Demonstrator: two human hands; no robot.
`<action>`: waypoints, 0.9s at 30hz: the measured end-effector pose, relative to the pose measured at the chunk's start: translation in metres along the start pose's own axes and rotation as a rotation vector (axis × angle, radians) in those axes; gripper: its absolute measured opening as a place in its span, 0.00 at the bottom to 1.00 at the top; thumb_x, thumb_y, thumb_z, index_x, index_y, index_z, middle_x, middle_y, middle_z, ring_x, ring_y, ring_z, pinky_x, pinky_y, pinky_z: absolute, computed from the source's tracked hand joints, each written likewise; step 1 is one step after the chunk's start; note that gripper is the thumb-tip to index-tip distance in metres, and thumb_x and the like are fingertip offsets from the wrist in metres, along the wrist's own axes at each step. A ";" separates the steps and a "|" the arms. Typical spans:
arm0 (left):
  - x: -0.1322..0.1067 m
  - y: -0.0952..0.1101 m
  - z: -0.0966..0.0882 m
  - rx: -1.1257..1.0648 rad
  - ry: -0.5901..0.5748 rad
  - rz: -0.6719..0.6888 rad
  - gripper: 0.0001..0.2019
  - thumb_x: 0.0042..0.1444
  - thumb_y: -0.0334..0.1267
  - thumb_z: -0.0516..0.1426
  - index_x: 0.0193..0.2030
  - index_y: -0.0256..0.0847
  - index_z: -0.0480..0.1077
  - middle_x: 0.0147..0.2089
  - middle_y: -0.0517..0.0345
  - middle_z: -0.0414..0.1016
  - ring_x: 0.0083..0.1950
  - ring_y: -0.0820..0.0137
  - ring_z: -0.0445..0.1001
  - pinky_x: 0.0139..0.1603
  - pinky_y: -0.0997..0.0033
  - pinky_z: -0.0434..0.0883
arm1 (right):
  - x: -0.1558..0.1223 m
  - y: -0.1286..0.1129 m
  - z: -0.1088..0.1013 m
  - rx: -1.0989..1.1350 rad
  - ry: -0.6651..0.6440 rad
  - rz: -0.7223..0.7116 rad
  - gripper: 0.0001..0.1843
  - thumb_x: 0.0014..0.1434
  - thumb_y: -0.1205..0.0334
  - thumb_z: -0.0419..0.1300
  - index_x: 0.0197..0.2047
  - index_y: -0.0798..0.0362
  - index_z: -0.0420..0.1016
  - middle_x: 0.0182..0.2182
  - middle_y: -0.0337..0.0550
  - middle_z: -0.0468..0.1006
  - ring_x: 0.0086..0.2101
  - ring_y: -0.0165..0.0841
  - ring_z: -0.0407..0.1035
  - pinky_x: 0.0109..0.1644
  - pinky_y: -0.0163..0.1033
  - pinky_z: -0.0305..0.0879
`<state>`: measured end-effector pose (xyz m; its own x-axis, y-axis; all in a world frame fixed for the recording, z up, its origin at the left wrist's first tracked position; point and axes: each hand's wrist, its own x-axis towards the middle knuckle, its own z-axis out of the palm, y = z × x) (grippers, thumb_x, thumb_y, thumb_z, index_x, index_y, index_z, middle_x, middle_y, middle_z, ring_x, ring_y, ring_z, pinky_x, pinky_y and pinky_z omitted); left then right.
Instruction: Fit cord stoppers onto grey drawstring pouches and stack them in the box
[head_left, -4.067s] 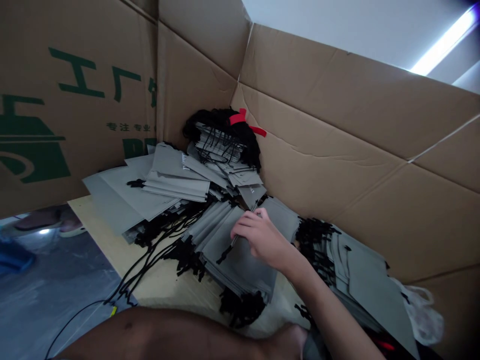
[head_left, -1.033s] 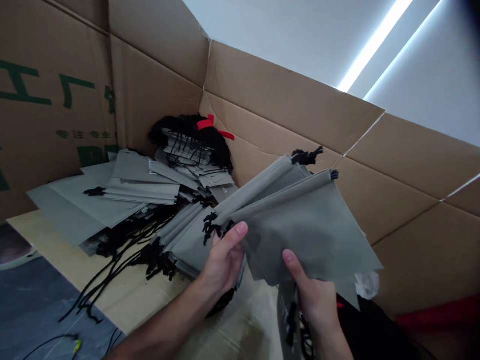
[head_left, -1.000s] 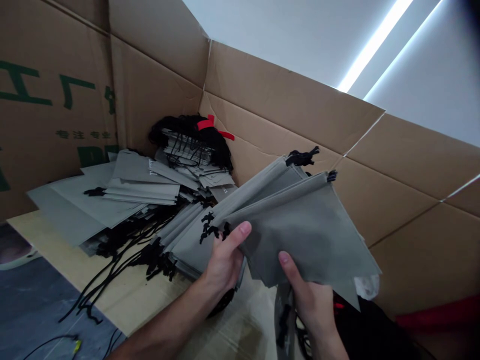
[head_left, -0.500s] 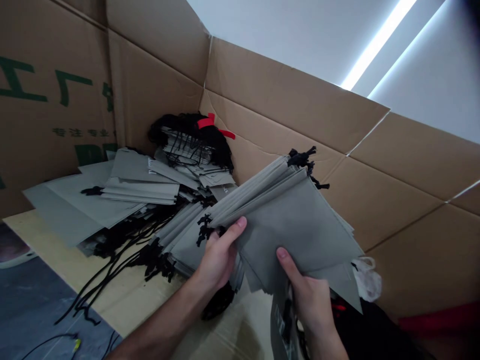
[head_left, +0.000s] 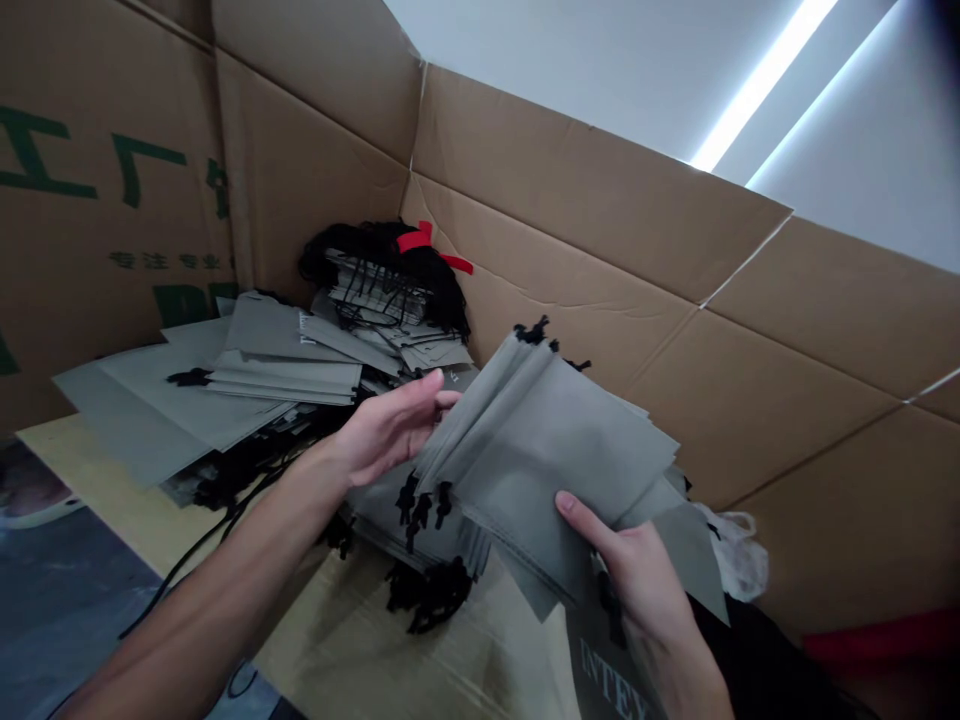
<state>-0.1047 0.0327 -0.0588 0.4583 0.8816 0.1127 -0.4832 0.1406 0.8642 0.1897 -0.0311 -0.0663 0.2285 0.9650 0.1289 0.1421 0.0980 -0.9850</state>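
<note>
Right in the middle of the frame, a bundle of gray drawstring pouches (head_left: 555,465) was fanned out between the person's two hands. The right hand (head_left: 637,580) was closed on its lower edge, thumb on top and fingers underneath, probably to keep the floppy stack from sliding apart. The left hand (head_left: 390,430) was open, fingers loosely curved just beside the bundle's left edge, looking more like it was squaring things up than gripping. The black cord ends (head_left: 420,505) bunched together on one side, likely to keep them from tangling. Over at upper left, a loose pile of pouches (head_left: 285,365) lay on a pale board (head_left: 75,440), with cardboard walls (head_left: 570,190) apparently there to corral everything.
</note>
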 end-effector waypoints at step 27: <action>0.016 0.001 -0.017 0.499 0.319 0.290 0.22 0.55 0.48 0.74 0.55 0.43 0.85 0.55 0.48 0.88 0.65 0.42 0.82 0.75 0.47 0.75 | 0.036 -0.001 0.045 -0.016 -0.289 0.036 0.36 0.59 0.39 0.77 0.62 0.53 0.82 0.60 0.58 0.88 0.59 0.56 0.84 0.65 0.60 0.80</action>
<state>-0.1105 0.0542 -0.0639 0.0808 0.9533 0.2909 -0.1149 -0.2810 0.9528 0.1549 0.0146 -0.0659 -0.0495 0.9973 0.0537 0.1545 0.0608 -0.9861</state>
